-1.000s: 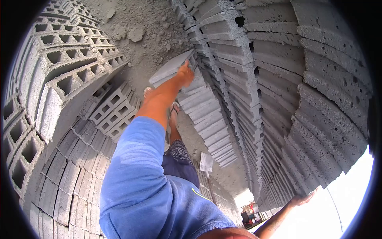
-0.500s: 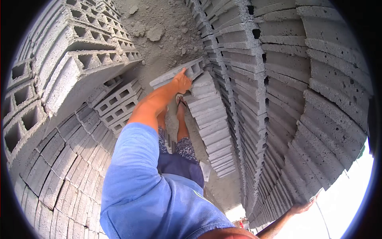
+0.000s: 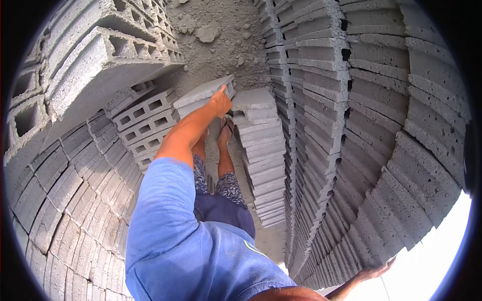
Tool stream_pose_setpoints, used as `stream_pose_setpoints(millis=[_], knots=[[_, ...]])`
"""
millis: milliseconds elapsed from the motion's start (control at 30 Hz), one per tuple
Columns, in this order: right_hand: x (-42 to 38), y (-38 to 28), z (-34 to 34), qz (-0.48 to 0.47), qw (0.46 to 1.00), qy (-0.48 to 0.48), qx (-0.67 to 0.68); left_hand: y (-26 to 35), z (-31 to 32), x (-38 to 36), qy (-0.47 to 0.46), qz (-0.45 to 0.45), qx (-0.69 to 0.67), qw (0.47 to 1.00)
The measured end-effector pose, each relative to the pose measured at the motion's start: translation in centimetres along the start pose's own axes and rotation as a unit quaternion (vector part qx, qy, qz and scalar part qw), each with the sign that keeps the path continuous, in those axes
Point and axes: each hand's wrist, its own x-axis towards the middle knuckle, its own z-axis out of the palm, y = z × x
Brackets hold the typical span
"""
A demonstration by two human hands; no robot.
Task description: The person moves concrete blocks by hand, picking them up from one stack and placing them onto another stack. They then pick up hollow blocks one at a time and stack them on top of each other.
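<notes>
My left hand (image 3: 219,102) reaches down and is closed on the end of a grey hollow concrete block (image 3: 201,94). The block lies tilted on its side, near my feet. Close to its right end rises a low stack of concrete blocks (image 3: 258,135), its top block showing a flat face. At the lower right, my right hand (image 3: 375,271) rests against the outer edge of the tall block wall (image 3: 351,220), fingers stretched out and partly hidden.
Hollow blocks in a tall pile (image 3: 120,55) overhang at the upper left. Beneath stands a smaller stack (image 3: 150,123). Tightly packed blocks (image 3: 75,210) fill the lower left. Rubble and loose dirt (image 3: 216,45) cover the ground ahead. My sandalled foot (image 3: 226,130) stands in the narrow gap.
The block in my left hand has moved left, away from the low stack, and turned so its holes show less. My right hand stays at the wall.
</notes>
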Motion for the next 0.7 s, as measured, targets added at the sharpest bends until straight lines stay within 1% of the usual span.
stream_pose_setpoints(millis=[33, 67, 100, 133, 167, 200, 233, 267, 300, 333, 367, 400, 433, 467, 500, 533, 567, 600, 633, 667, 700], knots=[[-0.2, -1.4, -0.3, 0.000, 0.993, 0.037, -0.114, -0.5, -0.4, 0.5, 0.006, -0.002, 0.000, 1.000], [-0.3, -2.9, -0.6, -0.002, 0.972, 0.078, -0.223, -1.0, -0.9, 0.9, 0.016, -0.007, -0.002, 1.000], [-0.5, -6.7, -0.6, -0.098, 0.966, 0.124, -0.207, -1.1, -1.4, 0.3, 0.035, -0.003, -0.006, 0.999], [-1.2, -10.5, 0.0, -0.191, 0.949, 0.166, -0.186, -0.8, -0.7, 0.4, 0.033, -0.017, -0.021, 0.999], [-2.2, -14.0, 2.0, -0.199, 0.972, 0.115, -0.039, -0.6, 0.2, 1.0, 0.111, -0.032, -0.021, 0.993], [-3.5, -17.4, 5.1, -0.197, 0.973, 0.060, 0.104, -0.3, 0.8, 1.4, 0.189, -0.045, -0.017, 0.981], [-5.3, -20.2, 9.1, -0.141, 0.909, -0.062, 0.387, 0.2, 1.3, 2.1, 0.214, -0.053, -0.021, 0.975], [-7.0, -24.5, 13.2, -0.042, 0.850, -0.183, 0.492, 0.5, 1.6, 2.6, 0.241, -0.062, -0.025, 0.968], [-7.4, -29.4, 16.1, -0.006, 0.833, -0.314, 0.455, 0.9, 1.9, 3.0, 0.240, -0.072, -0.032, 0.968], [-7.9, -32.4, 20.3, -0.004, 0.785, -0.391, 0.480, 1.5, 2.4, 2.9, 0.315, -0.079, -0.053, 0.944], [-8.8, -34.2, 25.4, -0.067, 0.786, -0.406, 0.462, 2.0, 3.1, 2.4, 0.388, -0.087, -0.072, 0.915], [-9.2, -36.7, 29.3, -0.135, 0.788, -0.423, 0.426, 2.3, 3.4, 1.1, 0.386, -0.098, -0.076, 0.914], [-9.6, -39.2, 32.8, -0.150, 0.780, -0.450, 0.409, 3.0, 3.0, -0.8, 0.404, -0.072, -0.154, 0.899], [-10.6, -41.3, 36.2, -0.082, 0.758, -0.497, 0.416, 3.6, 2.6, -2.6, 0.422, -0.045, -0.231, 0.876], [-11.3, -43.1, 39.2, -0.065, 0.743, -0.529, 0.405, 4.1, 2.8, -4.7, 0.471, -0.065, -0.321, 0.819], [-12.2, -44.3, 41.7, -0.029, 0.743, -0.547, 0.385, 4.3, 3.8, -6.7, 0.514, -0.082, -0.404, 0.753], [-13.2, -45.3, 43.8, 0.009, 0.742, -0.562, 0.366, 4.0, 5.7, -8.2, 0.536, -0.204, -0.430, 0.697], [-14.1, -45.8, 45.7, 0.011, 0.741, -0.562, 0.369, 3.3, 7.6, -9.6, 0.547, -0.320, -0.448, 0.631], [-14.8, -46.1, 47.6, 0.036, 0.729, -0.585, 0.353, 2.7, 13.4, -6.2, 0.575, -0.341, -0.623, 0.405], [-15.7, -46.2, 49.3, 0.060, 0.715, -0.609, 0.338, 2.2, 18.7, -2.7, 0.557, -0.336, -0.746, 0.145], [-16.7, -46.1, 50.8, 0.049, 0.708, -0.641, 0.292, 1.0, 16.8, -5.1, 0.493, -0.304, -0.809, 0.099]])
